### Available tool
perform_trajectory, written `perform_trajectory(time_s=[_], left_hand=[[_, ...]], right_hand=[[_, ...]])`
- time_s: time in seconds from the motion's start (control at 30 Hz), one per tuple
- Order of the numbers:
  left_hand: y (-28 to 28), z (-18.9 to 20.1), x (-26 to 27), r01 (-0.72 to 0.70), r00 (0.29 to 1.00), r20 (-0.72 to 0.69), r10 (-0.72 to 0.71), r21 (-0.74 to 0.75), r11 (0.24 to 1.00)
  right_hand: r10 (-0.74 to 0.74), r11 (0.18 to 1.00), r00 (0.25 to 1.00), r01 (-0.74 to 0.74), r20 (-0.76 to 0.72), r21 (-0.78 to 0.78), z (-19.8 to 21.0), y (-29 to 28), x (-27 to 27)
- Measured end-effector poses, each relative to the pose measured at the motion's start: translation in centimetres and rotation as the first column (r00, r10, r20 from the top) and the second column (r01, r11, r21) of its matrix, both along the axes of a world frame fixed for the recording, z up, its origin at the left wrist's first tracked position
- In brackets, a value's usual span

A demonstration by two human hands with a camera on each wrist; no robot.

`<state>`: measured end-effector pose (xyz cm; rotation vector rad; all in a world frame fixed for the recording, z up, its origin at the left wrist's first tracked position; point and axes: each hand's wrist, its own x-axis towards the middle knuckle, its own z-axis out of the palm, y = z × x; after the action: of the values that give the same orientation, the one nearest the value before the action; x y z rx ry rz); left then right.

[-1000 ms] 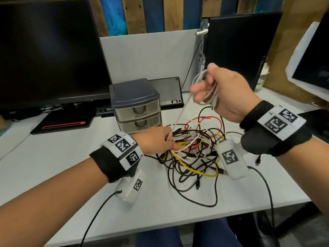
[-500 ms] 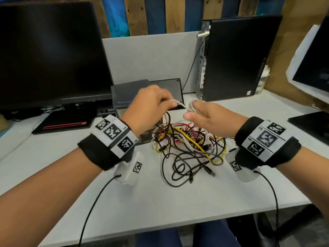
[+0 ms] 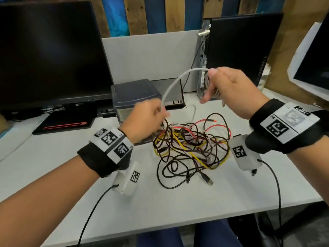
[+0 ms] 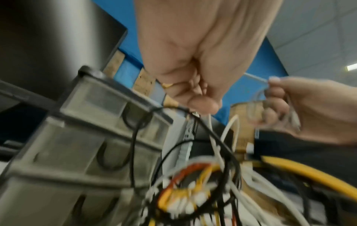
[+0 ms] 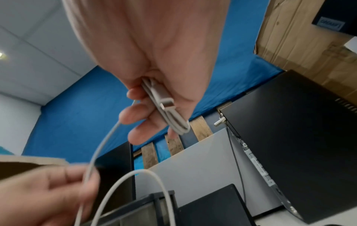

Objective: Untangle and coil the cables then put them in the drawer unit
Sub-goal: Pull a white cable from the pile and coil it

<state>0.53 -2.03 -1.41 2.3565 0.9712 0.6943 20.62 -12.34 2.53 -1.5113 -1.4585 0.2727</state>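
The job looks to be at an early stage: only one white cable [image 3: 175,82] is being wound, and everything else remains to be sorted. The right hand [image 3: 229,90], raised above the back of the table [image 3: 231,196], is closed around a small bundle of white loops; the right wrist view shows several flattened turns and a plug end [image 5: 167,105] pressed between its fingers [image 5: 135,111] and palm. The loops' long axis runs roughly along the hand, and the plug points down and away from the wrist. From the thumb the free run arcs leftward and down to the left hand [image 3: 146,120], which pinches it just above the tangle, fingers curled on the strand. Beyond that hand a white loop [image 3: 193,111] droops toward the table, so some length is still to be gathered, though whether its far end is caught in the pile cannot be made out. The pile of cables [image 3: 190,148], black, yellow, red and white strands knotted together, lies on the table between the forearms, with a black USB plug [image 3: 209,181] poking out toward the near edge. The drawer unit [image 3: 135,97] stands just behind the left hand; in the left wrist view its drawers [image 4: 92,104] appear closed, with nothing seen stowed.
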Motion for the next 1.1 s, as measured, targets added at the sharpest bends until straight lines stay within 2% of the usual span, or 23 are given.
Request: perform_trajectory(time_s=[0.07,0.13,0.2,0.23,0.3,0.37,0.4,0.47,0.5,0.6,0.63,0.67,0.73,0.77,0.8,0.83,0.87,0.9,0.97,1.0,1.03,1.1], left_hand=[[0.5,2.3,-0.3,-0.074,0.961,0.267,0.073,-0.005,0.997],[0.8,4.6,-0.7,-0.09,0.875,0.478,0.076,0.007,0.996],[1.0,6.1,-1.0,-0.067,0.792,0.611,0.0,0.086,0.994],[1.1,6.4,-1.0,-0.064,0.784,0.619,-0.043,0.15,0.987],[1.4,6.0,-1.0,-0.063,0.864,0.499,-0.071,0.247,0.967],[1.7,4.5,-1.0,-0.041,0.97,0.241,-0.025,0.265,0.964],[1.7,3.7,-1.1,-0.011,0.997,0.077,-0.01,0.269,0.963],[1.2,2.2,-1.1,0.101,0.966,-0.257,-0.017,0.319,0.942],[0.8,1.6,-1.1,0.167,0.933,-0.359,-0.039,0.335,0.927],[-1.3,0.5,-0.3,0.298,0.859,-0.493,-0.14,0.257,0.919],[-1.9,0.2,0.0,0.323,0.833,-0.522,-0.183,0.191,0.927],[-2.5,-0.1,0.2,0.342,0.807,-0.545,-0.229,0.114,0.933],[-3.3,-0.6,0.2,0.361,0.735,-0.608,-0.301,-0.024,0.932],[-3.5,-0.7,0.1,0.364,0.692,-0.643,-0.329,-0.083,0.928],[-3.7,-0.8,-0.1,0.362,0.658,-0.666,-0.35,-0.127,0.923],[-3.8,-0.8,-0.4,0.36,0.638,-0.676,-0.368,-0.159,0.919],[-3.7,-0.7,-0.6,0.366,0.633,-0.678,-0.373,-0.162,0.916],[-3.6,-0.4,-0.7,0.381,0.65,-0.667,-0.363,-0.126,0.916],[-3.2,0.7,-0.8,0.414,0.735,-0.604,-0.309,0.04,0.909],[-3.0,1.4,-0.7,0.405,0.797,-0.532,-0.286,0.12,0.907],[-2.7,2.1,-0.6,0.373,0.864,-0.424,-0.27,0.18,0.91],[-2.1,3.4,-0.6,0.257,0.962,-0.153,-0.227,0.216,0.942]], right_hand=[[0.006,0.997,0.999,-0.003,0.035,-0.077,-0.6,-0.3,0.0],[0.037,0.984,0.999,-0.031,0.033,-0.173,-1.5,-0.4,-0.1],[0.071,0.971,0.998,-0.069,-0.002,-0.23,-2.1,-0.4,-0.3],[0.087,0.968,0.995,-0.094,-0.04,-0.233,-2.2,-0.5,-0.6],[0.112,0.971,0.981,-0.142,-0.158,-0.194,-1.9,-0.6,-1.2],[0.149,0.975,0.932,-0.195,-0.331,-0.11,-1.1,-0.7,-1.6],[0.167,0.975,0.886,-0.213,-0.432,-0.061,-0.7,-0.7,-1.7],[0.197,0.972,0.756,-0.236,-0.625,0.022,0.1,-0.7,-1.7],[0.217,0.967,0.683,-0.25,-0.698,0.057,0.4,-0.7,-1.8],[0.304,0.938,0.468,-0.301,-0.83,0.173,0.4,-0.9,-2.3],[0.323,0.932,0.426,-0.299,-0.845,0.206,0.3,-0.7,-2.4],[0.336,0.931,0.414,-0.279,-0.846,0.234,0.1,-0.5,-2.3],[0.335,0.939,0.476,-0.239,-0.813,0.247,-0.1,0.0,-2.0],[0.317,0.947,0.55,-0.217,-0.772,0.235,-0.3,0.3,-1.8],[0.26,0.965,0.678,-0.166,-0.687,0.202,-0.5,0.3,-1.5],[0.149,0.986,0.83,-0.081,-0.538,0.147,-0.7,0.3,-1.2],[0.021,0.997,0.942,0.007,-0.335,0.081,-0.9,0.3,-1.0],[-0.069,0.997,0.99,0.071,-0.12,0.017,-1.1,0.3,-0.8],[-0.102,0.989,0.976,0.121,0.192,-0.089,-1.7,0.5,-0.7],[-0.079,0.984,0.961,0.118,0.264,-0.135,-2.0,0.4,-0.9],[-0.046,0.979,0.96,0.098,0.277,-0.178,-2.2,0.3,-1.1],[0.018,0.965,0.99,0.021,0.143,-0.263,-2.5,0.0,-1.4]])
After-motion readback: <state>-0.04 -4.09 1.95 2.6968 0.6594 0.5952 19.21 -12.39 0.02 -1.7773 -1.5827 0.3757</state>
